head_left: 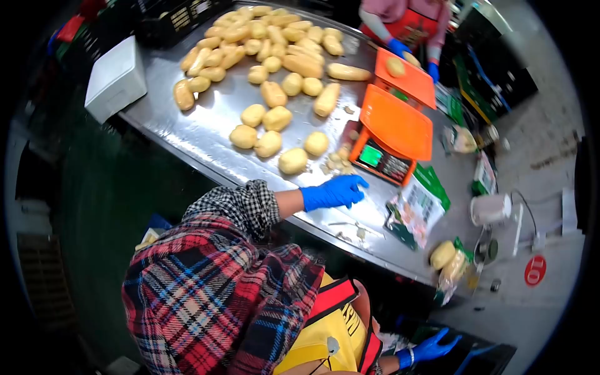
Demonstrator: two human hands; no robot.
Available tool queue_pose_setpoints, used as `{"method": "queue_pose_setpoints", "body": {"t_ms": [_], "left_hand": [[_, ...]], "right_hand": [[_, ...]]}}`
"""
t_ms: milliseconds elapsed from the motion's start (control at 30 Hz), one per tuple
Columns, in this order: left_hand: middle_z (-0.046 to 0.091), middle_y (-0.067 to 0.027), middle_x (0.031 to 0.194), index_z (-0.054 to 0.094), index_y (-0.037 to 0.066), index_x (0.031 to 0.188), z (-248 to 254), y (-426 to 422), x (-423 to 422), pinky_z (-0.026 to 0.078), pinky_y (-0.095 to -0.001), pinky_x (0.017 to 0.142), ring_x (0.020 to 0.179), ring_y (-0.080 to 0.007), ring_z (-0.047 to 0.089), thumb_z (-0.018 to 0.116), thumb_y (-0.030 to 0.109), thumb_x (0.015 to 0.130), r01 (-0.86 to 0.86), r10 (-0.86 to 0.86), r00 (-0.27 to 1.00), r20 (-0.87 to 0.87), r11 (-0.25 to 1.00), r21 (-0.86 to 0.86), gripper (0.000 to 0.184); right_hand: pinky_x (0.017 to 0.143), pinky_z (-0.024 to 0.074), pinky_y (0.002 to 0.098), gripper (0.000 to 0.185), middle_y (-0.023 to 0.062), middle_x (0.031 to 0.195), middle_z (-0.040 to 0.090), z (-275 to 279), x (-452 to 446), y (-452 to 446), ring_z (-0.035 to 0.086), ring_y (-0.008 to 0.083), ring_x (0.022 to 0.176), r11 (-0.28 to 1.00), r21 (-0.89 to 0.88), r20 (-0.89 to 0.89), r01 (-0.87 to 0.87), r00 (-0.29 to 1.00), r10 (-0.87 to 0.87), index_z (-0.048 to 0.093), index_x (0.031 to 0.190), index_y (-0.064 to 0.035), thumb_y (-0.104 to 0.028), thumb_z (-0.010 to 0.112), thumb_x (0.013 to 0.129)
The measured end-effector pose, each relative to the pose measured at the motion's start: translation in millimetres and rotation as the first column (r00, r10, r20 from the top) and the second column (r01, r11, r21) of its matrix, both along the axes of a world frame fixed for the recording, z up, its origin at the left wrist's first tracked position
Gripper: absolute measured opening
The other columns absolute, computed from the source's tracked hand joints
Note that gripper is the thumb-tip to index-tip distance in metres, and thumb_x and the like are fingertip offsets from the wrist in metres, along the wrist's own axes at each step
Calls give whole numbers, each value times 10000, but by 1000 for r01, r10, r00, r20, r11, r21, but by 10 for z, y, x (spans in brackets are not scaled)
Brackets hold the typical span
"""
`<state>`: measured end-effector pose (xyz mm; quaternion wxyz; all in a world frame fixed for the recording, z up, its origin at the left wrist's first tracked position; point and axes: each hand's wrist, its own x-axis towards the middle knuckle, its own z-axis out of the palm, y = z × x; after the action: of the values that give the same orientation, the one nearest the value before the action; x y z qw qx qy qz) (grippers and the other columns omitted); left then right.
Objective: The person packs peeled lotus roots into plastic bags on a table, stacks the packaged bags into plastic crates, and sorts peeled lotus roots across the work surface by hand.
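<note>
My left hand (pixel 335 192), in a blue glove, is over the near edge of the metal table (pixel 206 140). Its fingers are bent and a little apart, with nothing visible in them. Closest to it are two peeled potatoes (pixel 294 160), some small potato pieces (pixel 338 160) and an orange digital scale (pixel 396 125) with a lit green display. To the right of that hand lies a printed plastic bag (pixel 420 206). Down at the lower right, my right hand (pixel 431 348), also gloved in blue, is off the table with its fingers spread, holding nothing.
Many peeled potatoes (pixel 262 37) cover the far part of the table. A white foam box (pixel 115 78) is at its left corner. Across the table, a person's gloved hand (pixel 399 47) is by a second orange scale (pixel 412 78) with potatoes. Bagged potatoes (pixel 451 272) lie at the right edge.
</note>
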<state>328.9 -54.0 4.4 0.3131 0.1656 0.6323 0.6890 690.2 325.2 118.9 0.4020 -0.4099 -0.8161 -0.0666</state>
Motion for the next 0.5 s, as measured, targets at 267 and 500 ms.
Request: {"method": "queue_pose_setpoints", "body": {"t_ms": [267, 500], "left_hand": [[477, -224, 1200, 371, 43, 1380, -1134, -2686, -1244, 386, -440, 964, 1118, -371, 464, 762, 274, 694, -939, 395, 341, -853, 180, -293, 823], [143, -253, 1481, 50, 257, 1491, -966, -4350, -1188, 313, -534, 1039, 1330, -472, 213, 790, 394, 626, -626, 504, 406, -762, -454, -634, 1147]], "right_hand": [[1043, 339, 376, 513, 162, 1328, 498, -477, -2459, -611, 473, 273, 1215, 728, -271, 35, -630, 749, 662, 451, 1317, 21, -183, 637, 884], [1042, 332, 382, 513, 159, 1317, 495, -866, -3390, -872, 450, 282, 1231, 476, -431, 71, -767, 497, 865, 454, 1315, 10, -124, 645, 858]]}}
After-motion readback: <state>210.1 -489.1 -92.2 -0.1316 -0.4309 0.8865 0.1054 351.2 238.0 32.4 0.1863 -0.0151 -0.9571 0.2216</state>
